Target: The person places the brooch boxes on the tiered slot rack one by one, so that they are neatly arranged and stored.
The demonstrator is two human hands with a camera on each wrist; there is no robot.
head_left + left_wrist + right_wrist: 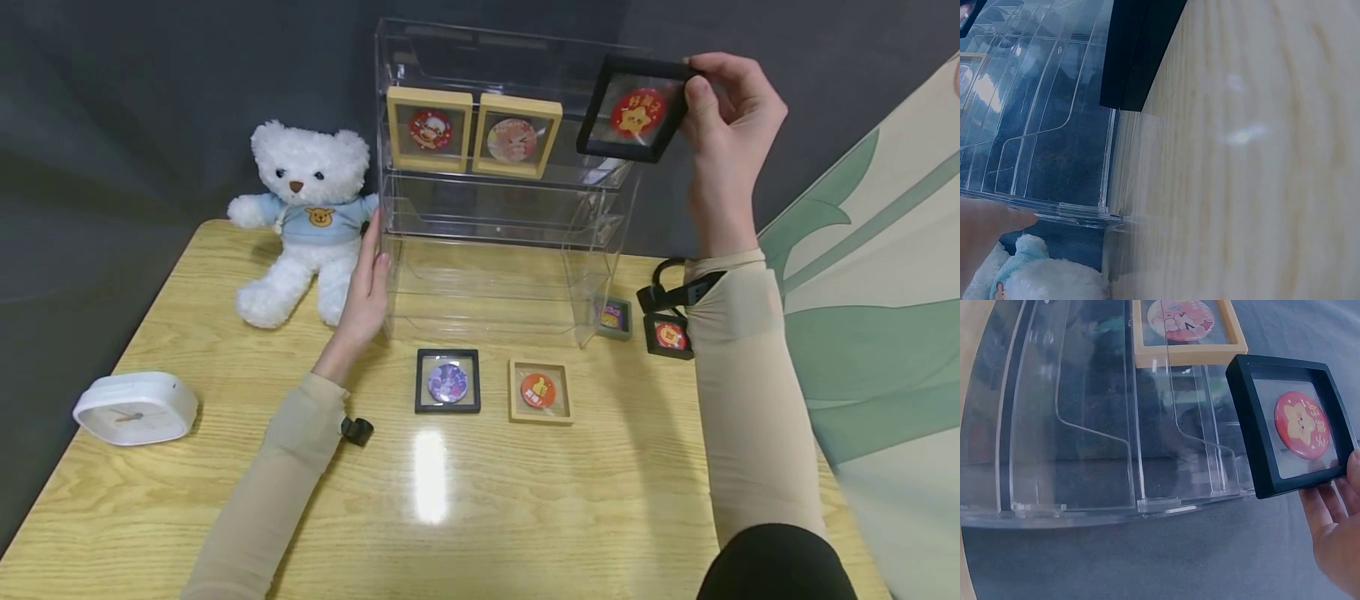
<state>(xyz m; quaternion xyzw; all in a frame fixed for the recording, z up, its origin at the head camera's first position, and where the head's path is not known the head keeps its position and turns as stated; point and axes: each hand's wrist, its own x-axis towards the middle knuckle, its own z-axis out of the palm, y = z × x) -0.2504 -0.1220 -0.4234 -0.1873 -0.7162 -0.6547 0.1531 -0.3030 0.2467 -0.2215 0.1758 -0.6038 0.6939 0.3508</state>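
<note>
The right hand (731, 125) pinches the black frame (636, 110), tilted near the clear rack's (555, 186) upper right corner; the left hand (365, 292), farther off, fingers nearly straight, touches the rack's left edge.

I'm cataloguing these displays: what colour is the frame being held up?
Black; the held frame shows best in the head view.

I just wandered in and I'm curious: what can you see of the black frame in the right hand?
The black frame looks squarish, deep-sided and plastic-like. Its clear window shows a round red badge with a smiling yellow star and yellow lettering. It is tilted, its right side pinched by the right hand, near the upper right of the clear rack; whether it touches the rack is unclear.
</note>
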